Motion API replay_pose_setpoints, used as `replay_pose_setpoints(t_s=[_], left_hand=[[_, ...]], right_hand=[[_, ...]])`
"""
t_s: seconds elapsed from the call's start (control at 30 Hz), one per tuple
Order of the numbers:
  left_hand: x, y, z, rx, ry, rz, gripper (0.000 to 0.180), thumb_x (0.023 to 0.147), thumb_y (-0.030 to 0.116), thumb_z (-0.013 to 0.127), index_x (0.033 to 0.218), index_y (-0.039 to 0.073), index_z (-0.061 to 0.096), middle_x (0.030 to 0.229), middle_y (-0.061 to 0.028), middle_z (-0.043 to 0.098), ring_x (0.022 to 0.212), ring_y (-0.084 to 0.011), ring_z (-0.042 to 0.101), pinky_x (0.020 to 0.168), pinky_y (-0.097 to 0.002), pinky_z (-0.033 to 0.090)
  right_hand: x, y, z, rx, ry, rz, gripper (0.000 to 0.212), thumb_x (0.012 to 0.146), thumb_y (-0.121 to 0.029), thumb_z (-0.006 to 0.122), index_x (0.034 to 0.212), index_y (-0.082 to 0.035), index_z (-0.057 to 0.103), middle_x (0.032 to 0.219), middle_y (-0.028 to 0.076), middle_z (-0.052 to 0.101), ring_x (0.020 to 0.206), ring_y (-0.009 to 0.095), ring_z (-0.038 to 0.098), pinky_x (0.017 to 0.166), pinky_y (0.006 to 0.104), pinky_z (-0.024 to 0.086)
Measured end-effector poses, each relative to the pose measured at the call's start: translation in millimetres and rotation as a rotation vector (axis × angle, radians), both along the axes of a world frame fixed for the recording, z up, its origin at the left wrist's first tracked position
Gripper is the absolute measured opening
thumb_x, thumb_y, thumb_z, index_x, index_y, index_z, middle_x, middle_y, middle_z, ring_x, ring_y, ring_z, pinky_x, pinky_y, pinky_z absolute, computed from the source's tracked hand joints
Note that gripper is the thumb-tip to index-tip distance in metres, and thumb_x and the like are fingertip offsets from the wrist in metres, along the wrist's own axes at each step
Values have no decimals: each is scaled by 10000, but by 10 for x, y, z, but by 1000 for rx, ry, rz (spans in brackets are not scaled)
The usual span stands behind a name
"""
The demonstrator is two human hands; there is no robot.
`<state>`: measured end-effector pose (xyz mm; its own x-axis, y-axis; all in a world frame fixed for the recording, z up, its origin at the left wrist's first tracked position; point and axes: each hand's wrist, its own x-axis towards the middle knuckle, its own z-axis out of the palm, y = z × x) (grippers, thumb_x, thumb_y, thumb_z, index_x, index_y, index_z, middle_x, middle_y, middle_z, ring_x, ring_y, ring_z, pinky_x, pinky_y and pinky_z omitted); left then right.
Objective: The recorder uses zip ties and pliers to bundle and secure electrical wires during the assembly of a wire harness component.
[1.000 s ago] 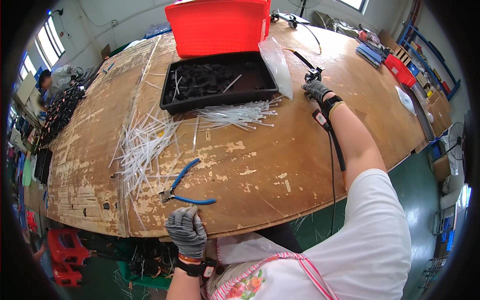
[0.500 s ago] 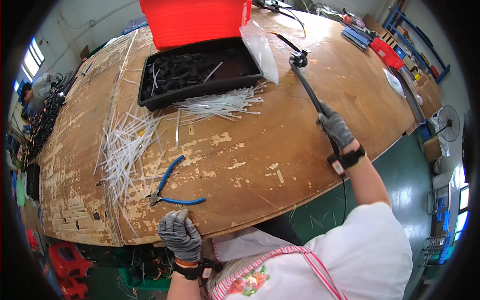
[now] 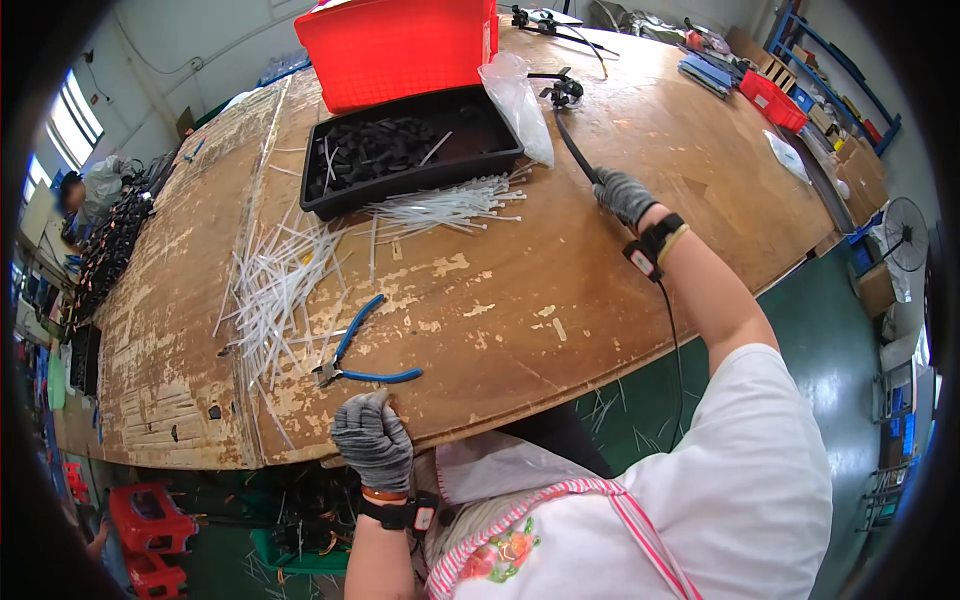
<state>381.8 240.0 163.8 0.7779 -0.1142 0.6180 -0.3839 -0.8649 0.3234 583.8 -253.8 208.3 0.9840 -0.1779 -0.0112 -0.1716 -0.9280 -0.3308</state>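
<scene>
My gloved right hand (image 3: 624, 197) is closed around a black tube (image 3: 575, 148) over the right part of the table. A black clamp-like fitting (image 3: 564, 92) sits on the tube's far part, beside a clear plastic bag (image 3: 520, 105). My gloved left hand (image 3: 372, 440) rests at the table's front edge, fingers curled in; whether anything is inside them is hidden. Just beyond it lie blue-handled cutting pliers (image 3: 360, 350), handles spread. White cable ties (image 3: 285, 290) are heaped to the left of the pliers, and more cable ties (image 3: 450, 205) lie before a black tray (image 3: 420, 180).
Small black pieces (image 3: 375, 145) fill much of the tray. Behind it stands a red crate (image 3: 405, 55). More black tube assemblies (image 3: 545, 22) lie at the far edge. Red stools (image 3: 150, 520) and a green bin (image 3: 300, 560) are below the table; another person (image 3: 75, 195) is far left.
My right hand has moved away from me and leftward, taking the tube and its fitting toward the plastic bag. The view has shifted slightly. My left hand stays curled by the table edge.
</scene>
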Motion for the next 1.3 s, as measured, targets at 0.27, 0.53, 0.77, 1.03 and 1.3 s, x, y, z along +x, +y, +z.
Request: replay_pose_setpoints(t_s=[0.27, 0.53, 0.77, 1.03, 1.3], left_hand=[[-7, 114, -29, -10, -19, 8, 170, 803, 96, 588, 965, 135, 621, 877, -71, 589, 834, -287, 570, 726, -432, 429], [-72, 200, -60, -231, -98, -81, 244, 811, 130, 626, 1053, 118, 601, 934, -73, 586, 871, -274, 565, 806, -411, 416], [-965, 1126, -303, -259, -19, 325, 235, 855, 174, 608, 1074, 89, 611, 951, -93, 622, 908, -294, 582, 832, -419, 436], [-2162, 2473, -2425, -182, 1218, 850, 375, 811, 233, 610, 1126, 33, 652, 1149, -186, 640, 1095, -340, 593, 947, -420, 461], [-1491, 2809, -3571, 78, 947, 858, 639, 797, 328, 634, 1379, 131, 459, 1273, -184, 565, 1154, -377, 553, 961, -480, 443]], right_hand=[[-795, 637, 131, -189, -480, 290, 478, 889, -292, 614, 1284, -30, 543, 1208, 195, 606, 1131, 339, 563, 986, 414, 426], [-1216, 2488, 354, 218, -207, 890, 493, 855, -152, 668, 1319, -68, 523, 1266, 173, 573, 1179, 329, 539, 1027, 408, 405], [-816, 3384, 83, -204, -110, 972, 907, 721, -439, 776, 1453, -105, 356, 1475, 248, 332, 1399, 407, 257, 1144, 471, 228], [-789, 3717, 220, -188, 13, 1055, 962, 619, -336, 846, 1439, -108, 397, 1402, 242, 421, 1320, 394, 383, 1099, 420, 325], [-986, 3898, 164, -69, 71, 934, 671, 621, -189, 833, 1234, -85, 579, 1161, 178, 562, 1090, 361, 536, 960, 417, 421]])
